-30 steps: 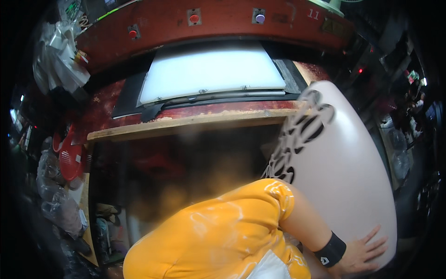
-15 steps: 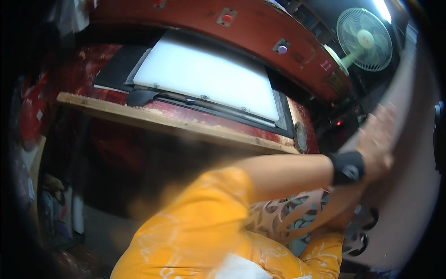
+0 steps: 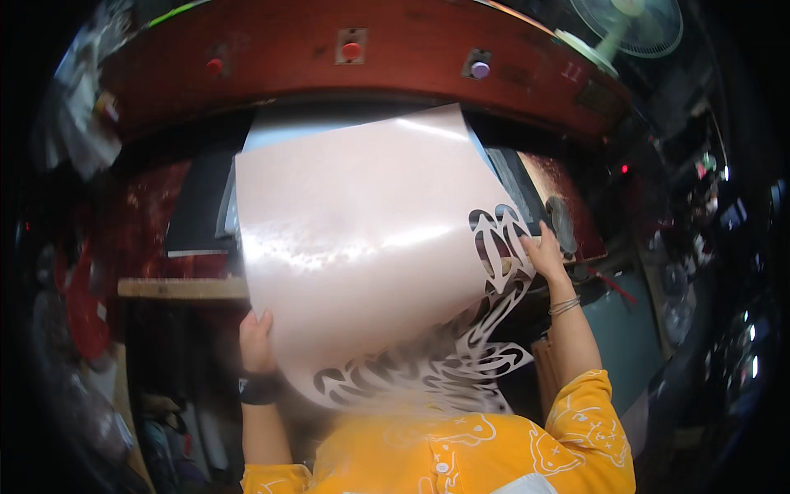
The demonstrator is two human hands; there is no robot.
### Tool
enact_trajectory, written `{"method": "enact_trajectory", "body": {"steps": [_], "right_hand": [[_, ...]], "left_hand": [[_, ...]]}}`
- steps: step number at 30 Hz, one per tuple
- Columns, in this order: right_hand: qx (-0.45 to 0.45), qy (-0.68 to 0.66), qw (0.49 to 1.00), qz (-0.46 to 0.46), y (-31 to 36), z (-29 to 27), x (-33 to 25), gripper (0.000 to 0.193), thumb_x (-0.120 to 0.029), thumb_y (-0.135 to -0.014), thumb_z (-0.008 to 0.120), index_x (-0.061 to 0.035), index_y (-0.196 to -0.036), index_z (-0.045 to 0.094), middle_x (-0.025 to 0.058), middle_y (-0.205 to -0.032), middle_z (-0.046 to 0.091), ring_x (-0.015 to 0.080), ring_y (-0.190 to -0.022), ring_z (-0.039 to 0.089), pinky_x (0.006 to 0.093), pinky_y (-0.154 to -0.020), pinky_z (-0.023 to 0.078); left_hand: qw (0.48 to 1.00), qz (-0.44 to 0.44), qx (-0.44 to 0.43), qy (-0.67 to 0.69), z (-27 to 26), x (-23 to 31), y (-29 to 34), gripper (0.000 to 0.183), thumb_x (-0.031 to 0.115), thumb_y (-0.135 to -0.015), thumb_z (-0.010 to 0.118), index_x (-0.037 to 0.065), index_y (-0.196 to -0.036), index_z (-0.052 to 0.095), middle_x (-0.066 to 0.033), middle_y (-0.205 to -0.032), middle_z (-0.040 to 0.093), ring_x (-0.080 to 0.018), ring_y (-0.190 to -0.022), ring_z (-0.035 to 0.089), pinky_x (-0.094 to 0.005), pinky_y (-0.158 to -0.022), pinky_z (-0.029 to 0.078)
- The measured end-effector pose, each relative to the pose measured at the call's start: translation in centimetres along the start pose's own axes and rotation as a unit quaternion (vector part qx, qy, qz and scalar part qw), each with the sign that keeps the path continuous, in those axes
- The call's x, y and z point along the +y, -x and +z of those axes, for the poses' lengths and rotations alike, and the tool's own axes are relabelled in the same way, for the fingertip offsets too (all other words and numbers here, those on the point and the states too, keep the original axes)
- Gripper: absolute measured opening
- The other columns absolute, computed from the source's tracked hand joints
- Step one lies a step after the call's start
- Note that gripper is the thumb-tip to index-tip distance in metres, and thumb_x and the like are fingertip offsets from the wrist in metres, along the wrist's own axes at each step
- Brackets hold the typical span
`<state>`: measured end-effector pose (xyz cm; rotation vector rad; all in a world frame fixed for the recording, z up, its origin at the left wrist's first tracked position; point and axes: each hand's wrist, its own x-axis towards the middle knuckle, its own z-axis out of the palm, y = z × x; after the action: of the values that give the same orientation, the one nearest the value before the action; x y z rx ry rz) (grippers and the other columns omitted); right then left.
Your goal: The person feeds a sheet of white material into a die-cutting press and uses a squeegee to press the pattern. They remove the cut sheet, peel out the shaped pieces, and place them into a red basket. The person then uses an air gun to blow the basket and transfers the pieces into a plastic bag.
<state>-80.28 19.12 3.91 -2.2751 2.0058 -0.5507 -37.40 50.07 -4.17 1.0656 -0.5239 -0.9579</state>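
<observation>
A large, glossy, pale pink sheet (image 3: pixel 362 198) spans the space between my hands. Rows of curved shapes are cut out along its near and right edges. My left hand (image 3: pixel 257 342) is closed on its near left edge. On the right side, my right hand (image 3: pixel 545 251) grips the sheet by its cut-out edge. The far part of the sheet overlaps a white board (image 3: pixel 280 128) on the machine bed, hiding most of it. Whether sheet and board touch, I cannot tell. The sheet's near end sags toward my yellow shirt.
Behind the bed runs a red machine beam (image 3: pixel 271 58) with a red button (image 3: pixel 351 51) and a purple button (image 3: pixel 480 70). A wooden rail (image 3: pixel 181 288) edges the bed in front. A fan (image 3: pixel 629 25) stands at the upper right.
The pink sheet has come from the right side to over the white board. My left hand, reaching far right before, now holds its left edge. The view has turned back to the machine.
</observation>
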Motion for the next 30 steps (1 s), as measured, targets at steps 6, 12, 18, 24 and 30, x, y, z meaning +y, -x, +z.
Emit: {"method": "enact_trajectory", "body": {"steps": [6, 12, 18, 24, 30], "right_hand": [[0.052, -0.258, 0.965, 0.014, 3.4, 6.0, 7.2, 0.031, -0.017, -0.085, 0.057, 0.0058, -0.107, 0.058, 0.0169, -0.092, 0.065, 0.0238, -0.085, 0.062, 0.0321, -0.075, 0.048], [0.152, -0.238, 0.959, -0.011, -8.0, 3.1, 0.9, 0.025, -0.019, -0.091, 0.053, 0.0026, -0.092, 0.064, 0.009, -0.071, 0.062, 0.0127, -0.067, 0.055, 0.0293, -0.063, 0.045], [0.017, -0.278, 0.959, 0.049, -20.5, 2.8, -7.6, 0.044, -0.031, -0.083, 0.058, -0.0021, -0.116, 0.06, 0.0204, -0.103, 0.066, 0.0282, -0.093, 0.065, 0.0343, -0.082, 0.049], [-0.022, -0.154, 0.986, 0.067, -16.3, 6.4, -6.1, 0.036, -0.022, -0.08, 0.061, -0.0011, -0.11, 0.064, 0.022, -0.097, 0.066, 0.0331, -0.094, 0.064, 0.0366, -0.086, 0.048], [0.017, -0.11, 0.994, -0.013, -18.4, 7.3, -1.1, 0.044, -0.023, -0.078, 0.064, -0.0031, -0.117, 0.06, 0.0212, -0.111, 0.063, 0.0354, -0.104, 0.058, 0.0375, -0.093, 0.044]], "left_hand": [[0.993, -0.005, -0.002, -0.119, -0.8, 3.4, -3.4, 0.037, 0.01, -0.093, 0.048, -0.005, -0.127, 0.045, -0.0106, -0.118, 0.057, -0.0192, -0.107, 0.055, -0.0285, -0.095, 0.04], [0.939, 0.181, 0.022, -0.292, 0.6, 10.1, -18.2, 0.051, 0.009, -0.088, 0.051, -0.007, -0.135, 0.038, -0.0183, -0.124, 0.054, -0.021, -0.108, 0.054, -0.0308, -0.096, 0.041], [0.7, 0.139, 0.148, -0.685, 6.0, 11.2, -29.2, 0.067, 0.021, -0.084, 0.063, 0.001, -0.14, 0.033, -0.0245, -0.139, 0.037, -0.0343, -0.127, 0.039, -0.042, -0.104, 0.035], [0.645, 0.225, -0.185, -0.707, 7.0, 4.2, -19.5, 0.068, 0.033, -0.082, 0.062, 0.008, -0.139, 0.036, -0.0213, -0.142, 0.032, -0.037, -0.135, 0.024, -0.0593, -0.108, 0.012], [0.655, 0.155, -0.15, -0.725, 9.6, 5.2, -21.7, 0.057, 0.029, -0.084, 0.06, 0.004, -0.133, 0.044, -0.0195, -0.14, 0.037, -0.035, -0.134, 0.028, -0.0546, -0.109, 0.016]]}}
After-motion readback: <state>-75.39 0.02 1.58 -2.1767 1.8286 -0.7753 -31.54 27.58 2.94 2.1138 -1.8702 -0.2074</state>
